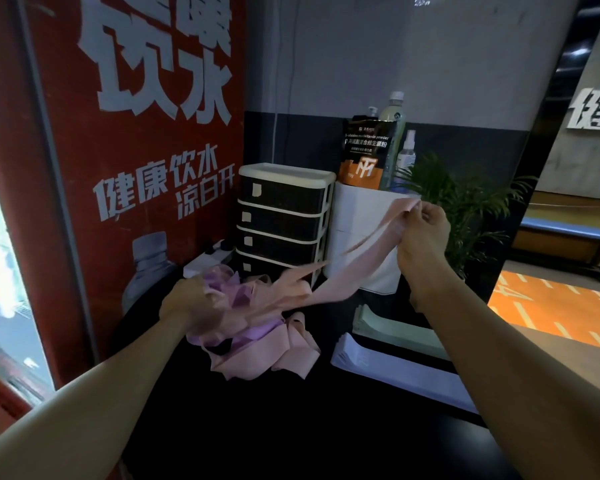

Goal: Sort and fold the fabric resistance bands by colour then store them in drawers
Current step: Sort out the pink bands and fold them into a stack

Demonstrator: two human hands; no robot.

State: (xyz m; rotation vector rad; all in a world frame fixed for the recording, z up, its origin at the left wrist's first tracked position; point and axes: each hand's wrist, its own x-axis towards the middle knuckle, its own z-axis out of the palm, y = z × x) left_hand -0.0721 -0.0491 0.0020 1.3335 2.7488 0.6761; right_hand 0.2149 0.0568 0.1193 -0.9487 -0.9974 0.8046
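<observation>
A dark counter [326,427] carries everything. At its back left stands a four-drawer unit [283,220] with dark drawer fronts and a cream frame, and just right of it a white box [364,237]. A heap of pink and purple fabric bands [267,348] lies near the middle. To the right lie a pale green folded stack [388,329] and, nearer, a white one [395,375].

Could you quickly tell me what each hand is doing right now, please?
Left hand: blurred, its grip on the tangled purple bands in the pile.
Right hand: raised, pinching one end of a pink band.
</observation>
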